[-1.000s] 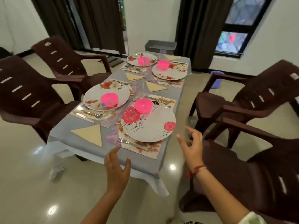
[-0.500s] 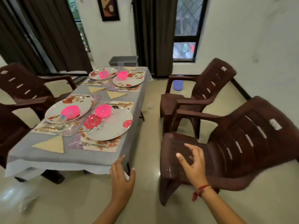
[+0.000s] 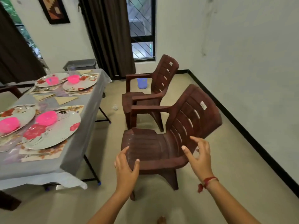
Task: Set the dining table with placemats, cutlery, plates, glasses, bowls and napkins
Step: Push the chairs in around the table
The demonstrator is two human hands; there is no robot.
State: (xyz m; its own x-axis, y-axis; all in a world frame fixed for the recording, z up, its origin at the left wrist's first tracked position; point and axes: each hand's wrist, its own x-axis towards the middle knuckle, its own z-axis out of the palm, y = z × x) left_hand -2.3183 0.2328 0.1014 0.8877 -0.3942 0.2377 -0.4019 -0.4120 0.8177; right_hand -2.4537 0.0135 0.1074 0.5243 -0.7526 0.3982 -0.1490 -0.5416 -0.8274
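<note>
Home dining room: laid table (image 3: pixel 84 152), brown plastic armchairs (image 3: pixel 161 149), curtains (image 3: pixel 108 34), framed picture (image 3: pixel 54 9).

The chair (image 3: pixel 161 147) is ribbed brown plastic, slightly glossy. The tablecloth (image 3: pixel 77 143) is matt grey fabric; plates (image 3: pixel 53 136) look glossy, bowls (image 3: pixel 46 118) shiny pink plastic.

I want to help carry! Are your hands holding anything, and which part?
Nothing is held. The left hand and right hand are open, fingers spread, by the nearest chair, gripping no part of it.
</note>
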